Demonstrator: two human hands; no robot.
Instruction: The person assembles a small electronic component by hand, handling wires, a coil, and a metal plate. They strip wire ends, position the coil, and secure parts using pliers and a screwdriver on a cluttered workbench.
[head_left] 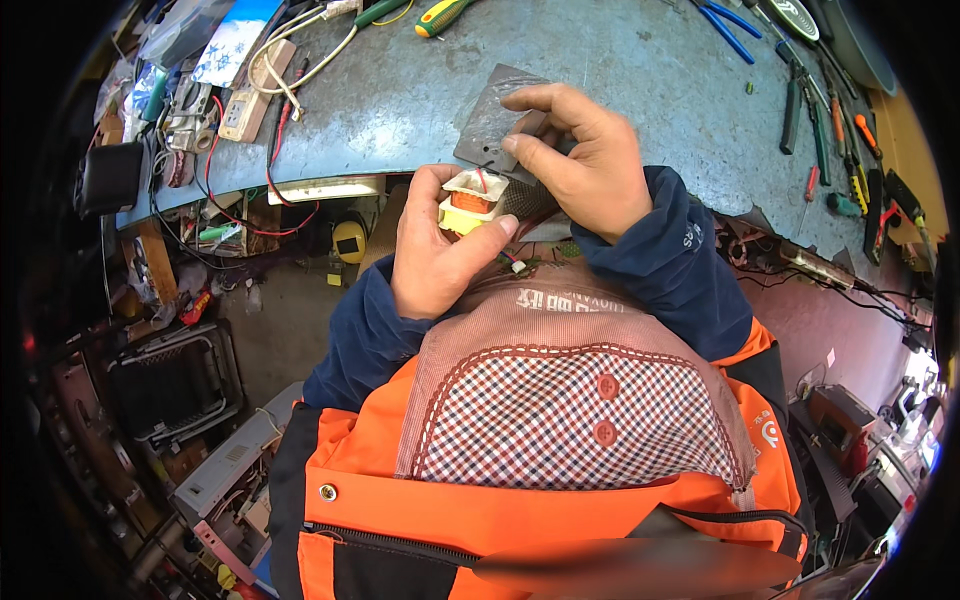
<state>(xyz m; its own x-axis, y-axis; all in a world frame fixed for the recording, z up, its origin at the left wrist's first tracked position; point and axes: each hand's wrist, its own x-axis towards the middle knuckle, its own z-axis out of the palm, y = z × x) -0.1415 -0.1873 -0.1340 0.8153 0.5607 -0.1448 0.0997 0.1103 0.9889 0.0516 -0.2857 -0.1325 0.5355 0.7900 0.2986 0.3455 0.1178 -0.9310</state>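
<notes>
My left hand (440, 245) grips a small coil bobbin (472, 200) at the bench's front edge. The bobbin has a white plastic frame, a copper-coloured winding, yellow tape around its lower part and a short red wire at its top opening. Just to the right, my right hand (590, 160) is curled with thumb and forefinger close together. Something dark shows between those fingers, too hidden to name. Beneath them lies a flat dark grey plate (490, 100) on the bench, its near right part covered by the hand.
The blue-grey workbench (620, 50) has a worn front edge. At its left lie a power strip (255, 95), cables and red test leads. A screwdriver (440, 17) and blue-handled pliers (728, 30) rest at the back. Several hand tools line the right side, including an orange-handled screwdriver (866, 130).
</notes>
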